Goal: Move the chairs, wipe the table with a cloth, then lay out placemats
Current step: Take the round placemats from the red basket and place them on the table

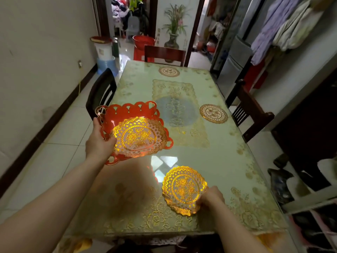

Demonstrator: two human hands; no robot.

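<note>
My left hand (99, 141) grips the left rim of a red openwork tray (131, 111), held above the table's left edge, with a round gold placemat (139, 136) lying in it. My right hand (211, 197) pinches the near right edge of a second gold placemat (183, 189), which rests on the glass table top (215, 157) close to the near end. Two more round placemats lie flat: one (213, 113) near the right edge, one (169, 71) at the far end.
A dark chair (102, 92) stands at the table's left side, a brown one (251, 110) at the right, another (164, 53) at the far end. Buckets and a red basin sit by the far doorway. Clothes hang at upper right; shoes lie on the floor at right.
</note>
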